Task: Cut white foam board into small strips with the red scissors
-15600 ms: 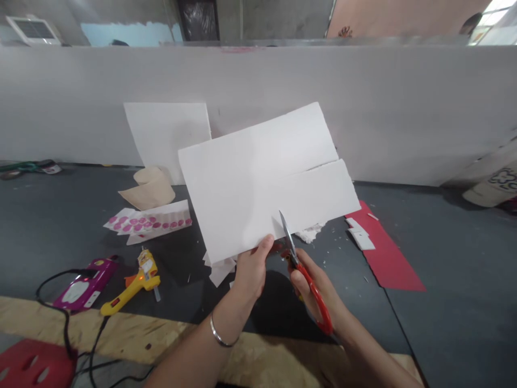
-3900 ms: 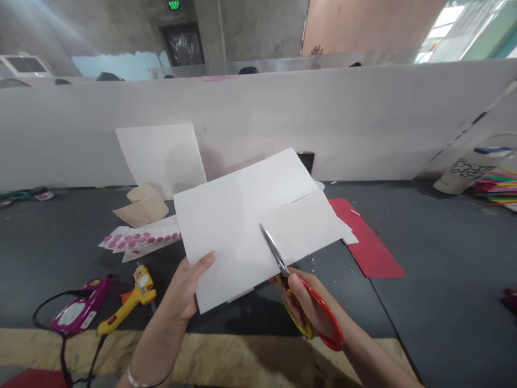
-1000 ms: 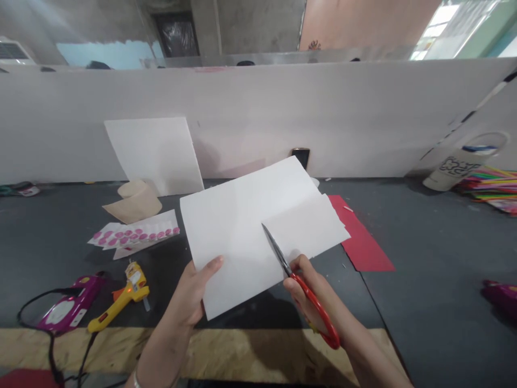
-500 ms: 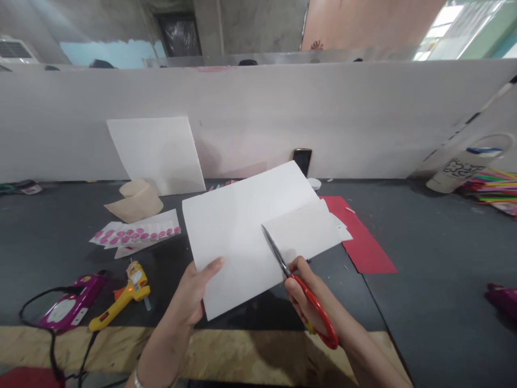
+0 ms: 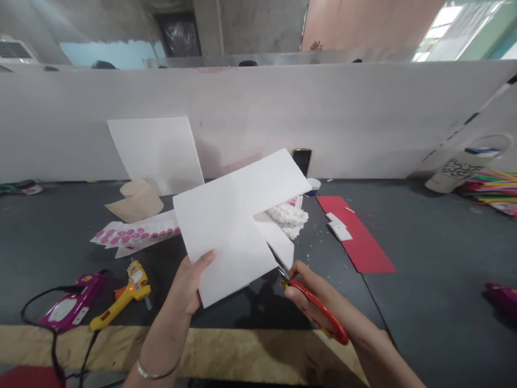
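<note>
- White board: matt, smooth face, paper-like.
- Scissors: glossy red plastic handle; bright metal blades.
- White scraps: rough, ragged surface.
- Red sheet: flat matt finish.
- Glue gun: smooth yellow plastic.
- Bracelet: polished silvery metal.
- Tabletop: dark, matt.
- Table edge: bare, mottled wood.

Left hand pinched, right hand curled

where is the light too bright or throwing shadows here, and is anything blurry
All in the head view: the window at upper right washes out to near white; a soft shadow falls on the white partition just right of the standing sheet; another darkens the wooden edge below the scissors; the purple object at far right looks soft.
</note>
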A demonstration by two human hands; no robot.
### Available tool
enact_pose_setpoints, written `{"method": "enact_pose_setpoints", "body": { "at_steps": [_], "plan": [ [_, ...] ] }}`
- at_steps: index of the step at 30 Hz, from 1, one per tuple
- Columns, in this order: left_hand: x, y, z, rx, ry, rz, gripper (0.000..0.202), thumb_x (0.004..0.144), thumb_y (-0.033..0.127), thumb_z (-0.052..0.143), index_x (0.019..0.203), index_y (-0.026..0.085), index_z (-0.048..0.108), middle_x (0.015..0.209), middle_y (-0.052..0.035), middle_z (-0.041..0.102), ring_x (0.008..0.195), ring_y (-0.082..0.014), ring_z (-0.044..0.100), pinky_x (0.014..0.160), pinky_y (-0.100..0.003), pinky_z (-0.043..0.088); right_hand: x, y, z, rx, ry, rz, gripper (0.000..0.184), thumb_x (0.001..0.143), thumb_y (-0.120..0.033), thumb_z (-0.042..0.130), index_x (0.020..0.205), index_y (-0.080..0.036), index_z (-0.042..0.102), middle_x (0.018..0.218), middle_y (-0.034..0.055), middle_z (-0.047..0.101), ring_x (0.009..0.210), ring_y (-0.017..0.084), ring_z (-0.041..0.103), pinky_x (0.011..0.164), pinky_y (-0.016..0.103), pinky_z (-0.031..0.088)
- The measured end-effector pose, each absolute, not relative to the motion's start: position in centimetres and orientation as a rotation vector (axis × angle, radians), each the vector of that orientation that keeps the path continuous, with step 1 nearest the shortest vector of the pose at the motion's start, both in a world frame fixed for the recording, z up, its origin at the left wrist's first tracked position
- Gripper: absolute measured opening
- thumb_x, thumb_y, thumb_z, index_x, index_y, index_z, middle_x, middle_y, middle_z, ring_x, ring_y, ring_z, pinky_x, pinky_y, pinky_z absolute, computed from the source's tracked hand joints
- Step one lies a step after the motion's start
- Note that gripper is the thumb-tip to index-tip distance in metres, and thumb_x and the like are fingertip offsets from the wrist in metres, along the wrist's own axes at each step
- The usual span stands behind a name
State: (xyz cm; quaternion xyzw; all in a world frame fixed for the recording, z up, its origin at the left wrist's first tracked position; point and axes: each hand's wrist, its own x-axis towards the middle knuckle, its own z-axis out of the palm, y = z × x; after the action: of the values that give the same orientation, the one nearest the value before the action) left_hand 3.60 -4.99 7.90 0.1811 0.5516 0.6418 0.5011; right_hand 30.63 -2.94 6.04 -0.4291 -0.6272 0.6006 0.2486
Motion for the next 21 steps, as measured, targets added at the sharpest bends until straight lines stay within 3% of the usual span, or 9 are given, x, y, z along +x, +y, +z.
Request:
{"method": "enact_pose_setpoints", "body": {
  "at_steps": [3, 7, 9, 12, 14, 17, 19, 21],
  "plan": [
    [2.5, -4.2, 7.9, 0.473, 1.335, 1.562, 0.052, 0.058, 0.024, 0.089, 0.105, 0.01, 0.072, 0.093, -0.0128, 0.08, 0.078, -0.0271, 0.076, 0.065, -0.03, 0.061, 32.7, -2.3, 5.8, -1.27, -1.904, 1.532, 0.034, 0.076, -0.042, 0.075, 0.09, -0.025, 0.049, 0.061, -0.0088, 0.052, 0.054, 0.011, 0.045, 0.053, 0.022, 0.036],
    [1.3, -3.3, 7.8, 0.495, 1.362, 1.577, 0.046, 0.061, 0.021, 0.087, 0.103, 0.011, 0.073, 0.097, -0.0132, 0.079, 0.08, -0.0267, 0.076, 0.068, -0.031, 0.061, 35.3, -2.1, 5.0, -1.669, -2.24, 1.113, 0.035, 0.075, -0.034, 0.072, 0.102, -0.024, 0.052, 0.075, -0.0018, 0.067, 0.064, 0.018, 0.06, 0.064, 0.028, 0.044],
    [0.9, -2.7, 7.6, 0.515, 1.349, 1.595, 0.048, 0.063, 0.022, 0.087, 0.108, 0.012, 0.072, 0.102, -0.0136, 0.079, 0.085, -0.0275, 0.076, 0.071, -0.032, 0.062, 36.7, -2.3, 4.3, -1.714, -2.396, 0.896, 0.036, 0.073, -0.024, 0.07, 0.107, -0.024, 0.058, 0.09, 0.0048, 0.073, 0.078, 0.023, 0.067, 0.071, 0.031, 0.047],
    [0.5, -1.9, 7.2, 0.535, 1.311, 1.601, 0.055, 0.064, 0.021, 0.087, 0.115, 0.012, 0.07, 0.107, -0.0146, 0.078, 0.09, -0.0276, 0.075, 0.075, -0.033, 0.061, 39.4, -2.2, 3.3, -1.554, -2.554, 0.711, 0.054, 0.063, -0.011, 0.069, 0.115, -0.027, 0.066, 0.113, 0.0088, 0.073, 0.105, 0.029, 0.067, 0.085, 0.035, 0.05],
    [0.4, -1.6, 7.0, 0.534, 1.291, 1.597, 0.055, 0.064, 0.02, 0.087, 0.116, 0.012, 0.07, 0.109, -0.0151, 0.077, 0.091, -0.0268, 0.075, 0.076, -0.032, 0.061, 40.9, -1.6, 3.0, -1.457, -2.564, 0.668, 0.054, 0.065, -0.015, 0.072, 0.116, -0.032, 0.069, 0.11, 0.0066, 0.075, 0.101, 0.029, 0.069, 0.082, 0.035, 0.052],
    [0.2, -1.3, 6.7, 0.528, 1.271, 1.59, 0.053, 0.066, 0.019, 0.086, 0.116, 0.012, 0.07, 0.109, -0.0152, 0.077, 0.09, -0.0261, 0.075, 0.077, -0.032, 0.061, 41.1, 0.7, 3.5, -1.536, -2.355, 0.467, 0.023, 0.084, -0.037, 0.064, 0.105, -0.031, 0.072, 0.097, 0.0058, 0.077, 0.078, 0.027, 0.073, 0.066, 0.036, 0.053],
    [0.3, -1.3, 6.6, 0.524, 1.269, 1.591, 0.054, 0.066, 0.018, 0.085, 0.118, 0.012, 0.07, 0.109, -0.015, 0.077, 0.088, -0.026, 0.075, 0.076, -0.032, 0.061, 39.3, 2.7, 4.1, -1.589, -2.101, 0.305, 0.031, 0.088, -0.045, 0.06, 0.113, -0.028, 0.069, 0.113, 0.0101, 0.074, 0.091, 0.03, 0.072, 0.072, 0.039, 0.054],
    [0.4, -1.3, 6.6, 0.52, 1.27, 1.591, 0.055, 0.067, 0.018, 0.085, 0.119, 0.012, 0.069, 0.109, -0.0145, 0.077, 0.086, -0.0255, 0.075, 0.074, -0.031, 0.061, 36.3, 4.7, 4.5, -1.479, -2.005, 0.328, 0.047, 0.083, -0.044, 0.067, 0.125, -0.023, 0.063, 0.123, 0.0137, 0.07, 0.101, 0.032, 0.069, 0.076, 0.041, 0.055]
  ]
}}
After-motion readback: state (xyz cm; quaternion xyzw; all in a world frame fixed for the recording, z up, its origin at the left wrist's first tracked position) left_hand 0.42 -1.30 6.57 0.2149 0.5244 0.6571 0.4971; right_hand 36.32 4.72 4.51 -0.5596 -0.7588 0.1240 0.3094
